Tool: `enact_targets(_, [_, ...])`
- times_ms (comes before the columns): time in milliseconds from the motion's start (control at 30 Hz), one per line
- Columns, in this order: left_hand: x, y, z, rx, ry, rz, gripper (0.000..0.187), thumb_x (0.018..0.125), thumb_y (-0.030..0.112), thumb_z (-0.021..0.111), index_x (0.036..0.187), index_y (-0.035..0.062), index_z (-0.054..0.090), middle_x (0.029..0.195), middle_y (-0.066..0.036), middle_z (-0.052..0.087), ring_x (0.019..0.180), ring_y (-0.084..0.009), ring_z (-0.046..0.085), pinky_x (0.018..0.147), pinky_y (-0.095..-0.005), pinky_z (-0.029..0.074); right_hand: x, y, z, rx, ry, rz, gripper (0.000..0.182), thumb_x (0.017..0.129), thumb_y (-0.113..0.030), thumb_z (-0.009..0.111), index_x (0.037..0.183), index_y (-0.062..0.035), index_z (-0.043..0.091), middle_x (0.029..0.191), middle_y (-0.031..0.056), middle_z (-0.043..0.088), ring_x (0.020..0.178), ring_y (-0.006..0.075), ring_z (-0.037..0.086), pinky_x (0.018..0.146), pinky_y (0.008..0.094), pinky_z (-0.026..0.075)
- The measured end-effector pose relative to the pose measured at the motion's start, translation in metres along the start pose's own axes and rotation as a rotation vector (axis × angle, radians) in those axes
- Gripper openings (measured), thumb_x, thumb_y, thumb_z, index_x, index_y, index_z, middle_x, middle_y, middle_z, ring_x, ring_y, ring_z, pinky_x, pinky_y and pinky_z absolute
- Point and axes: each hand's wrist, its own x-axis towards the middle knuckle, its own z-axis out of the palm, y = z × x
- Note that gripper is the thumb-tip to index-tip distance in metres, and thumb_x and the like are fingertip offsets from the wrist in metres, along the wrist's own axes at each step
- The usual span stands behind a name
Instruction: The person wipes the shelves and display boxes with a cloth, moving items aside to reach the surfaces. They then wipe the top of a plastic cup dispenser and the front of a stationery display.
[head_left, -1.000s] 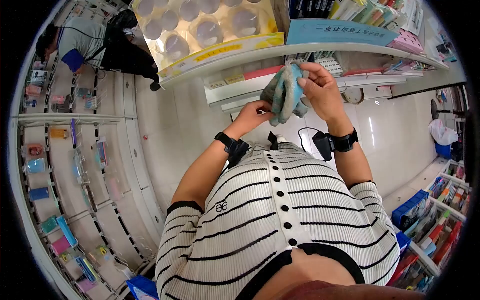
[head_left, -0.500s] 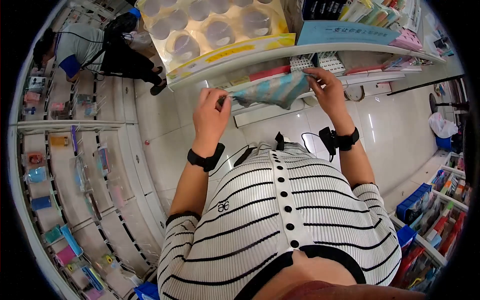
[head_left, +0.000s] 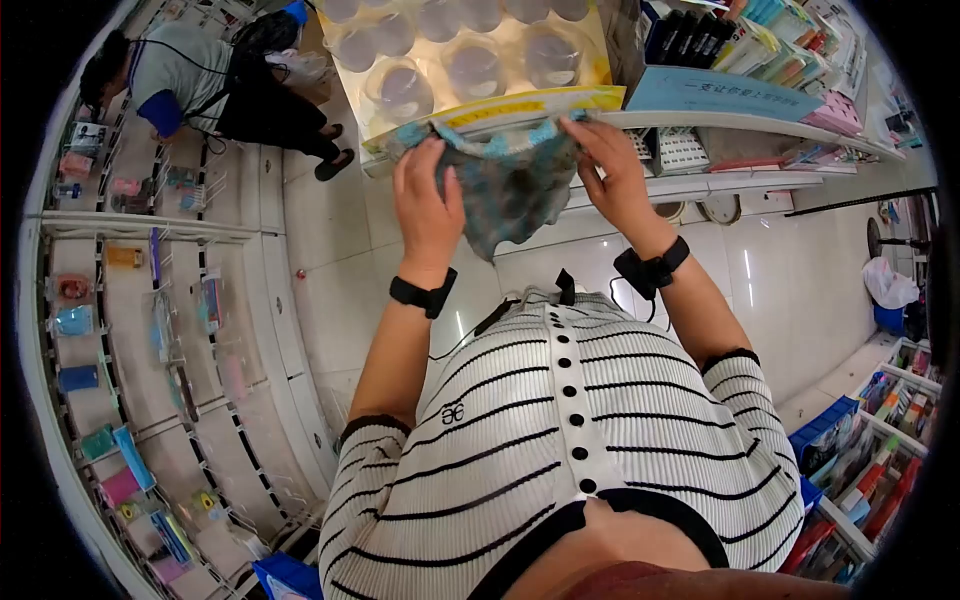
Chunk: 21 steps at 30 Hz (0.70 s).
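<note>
A damp-looking grey and blue striped cloth (head_left: 512, 190) hangs between my two hands, dark and stained in the middle. My left hand (head_left: 428, 205) pinches its left upper corner, fingers closed. At the opposite upper corner, my right hand (head_left: 610, 170) grips the cloth between thumb and fingers. The cloth's top edge rests near the front of the shelf, just under the yellow edge of a display tray (head_left: 470, 112). Its lower edge droops over the tiled floor in front of me.
Clear round containers (head_left: 475, 70) sit in the display tray. Right of it stands a blue pen box (head_left: 720, 92) with markers and pens. Another person (head_left: 190, 75) bends at the left shelves. Pegboard racks (head_left: 150, 350) line my left; stationery bins (head_left: 860, 460) stand at right.
The cloth has gone from a folded, stretched strip to hanging spread open. Both hands have shifted slightly, and the cloth now sits closer to the shelf edge. The view has moved a little.
</note>
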Motion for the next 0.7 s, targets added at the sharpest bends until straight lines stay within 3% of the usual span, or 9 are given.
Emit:
enact_targets(33, [-0.004, 0.002, 0.004, 0.003, 0.0, -0.002, 0.037, 0.086, 0.004, 0.063, 0.123, 0.0085, 0.058, 0.123, -0.014, 0.062, 0.11, -0.0354, 0.057, 0.1, -0.0432, 0.045, -0.002, 0.003, 0.0, -0.127, -0.029, -0.081, 0.062, 0.077, 0.007, 0.06, 0.135, -0.0174, 0.059, 0.116, 0.0112, 0.061, 0.109, 0.034, 0.056, 0.098, 0.0437, 0.044])
enact_targets(100, [-0.013, 0.008, 0.011, 0.141, -0.128, 0.053, 0.044, 0.083, 0.002, 0.064, 0.126, 0.0121, 0.06, 0.135, -0.012, 0.054, 0.125, -0.0361, 0.045, 0.107, -0.0476, 0.038, -0.01, 0.009, -0.002, -0.211, -0.059, -0.133, 0.066, 0.076, 0.005, 0.06, 0.136, -0.0205, 0.057, 0.118, 0.0071, 0.059, 0.112, 0.0317, 0.054, 0.102, 0.0447, 0.041])
enact_targets(133, [-0.016, 0.007, 0.016, 0.225, -0.196, 0.091, 0.057, 0.082, 0.004, 0.065, 0.136, 0.0146, 0.054, 0.139, -0.015, 0.047, 0.129, -0.037, 0.04, 0.11, -0.05, 0.032, -0.013, 0.01, -0.004, -0.379, -0.071, -0.146, 0.065, 0.077, 0.003, 0.059, 0.136, -0.0215, 0.057, 0.118, 0.0054, 0.059, 0.115, 0.0305, 0.052, 0.104, 0.0449, 0.039])
enact_targets(167, [-0.017, 0.008, 0.022, 0.227, -0.197, 0.088, 0.057, 0.082, 0.004, 0.065, 0.136, 0.0146, 0.054, 0.139, -0.015, 0.047, 0.129, -0.037, 0.04, 0.11, -0.05, 0.032, -0.015, 0.011, -0.006, -0.547, -0.083, -0.158, 0.064, 0.077, 0.002, 0.059, 0.137, -0.0224, 0.057, 0.118, 0.0037, 0.059, 0.117, 0.0293, 0.051, 0.107, 0.0451, 0.037])
enact_targets(300, [-0.016, 0.018, 0.042, 0.44, -0.182, 0.144, 0.058, 0.082, 0.004, 0.062, 0.137, 0.0219, 0.056, 0.137, -0.015, 0.043, 0.129, -0.0358, 0.037, 0.109, -0.0552, 0.031, -0.022, 0.023, -0.01, -0.706, -0.045, -0.165, 0.064, 0.077, -0.002, 0.06, 0.137, -0.0235, 0.057, 0.122, 0.0015, 0.057, 0.123, 0.0275, 0.047, 0.111, 0.0452, 0.032])
enact_targets(567, [-0.014, 0.044, 0.093, 0.449, -0.224, 0.318, 0.048, 0.085, 0.009, 0.056, 0.133, 0.0149, 0.058, 0.134, -0.01, 0.044, 0.128, -0.0294, 0.039, 0.109, -0.0455, 0.031, -0.044, 0.055, -0.017, -0.921, 0.066, -0.001, 0.064, 0.076, -0.006, 0.062, 0.138, -0.0216, 0.056, 0.131, 0.0023, 0.045, 0.132, 0.0282, 0.034, 0.114, 0.0468, 0.024])
enact_targets(667, [-0.031, 0.031, 0.105, 0.515, -0.209, 0.313, 0.048, 0.085, 0.009, 0.056, 0.133, 0.0165, 0.057, 0.135, -0.003, 0.046, 0.128, -0.0244, 0.04, 0.107, -0.0437, 0.035, -0.047, 0.057, -0.014, -0.839, 0.049, 0.006, 0.064, 0.077, -0.005, 0.061, 0.138, -0.0199, 0.056, 0.131, 0.0052, 0.044, 0.132, 0.0311, 0.033, 0.113, 0.0482, 0.024])
enact_targets(700, [-0.032, 0.03, 0.102, 0.559, -0.291, 0.297, 0.052, 0.086, 0.011, 0.055, 0.137, 0.0193, 0.055, 0.139, 0.001, 0.046, 0.129, -0.0196, 0.04, 0.108, -0.0407, 0.034, -0.048, 0.057, -0.011, -0.826, 0.046, 0.017, 0.065, 0.076, -0.005, 0.062, 0.139, -0.0191, 0.055, 0.131, 0.0066, 0.043, 0.131, 0.0329, 0.033, 0.113, 0.0491, 0.024])
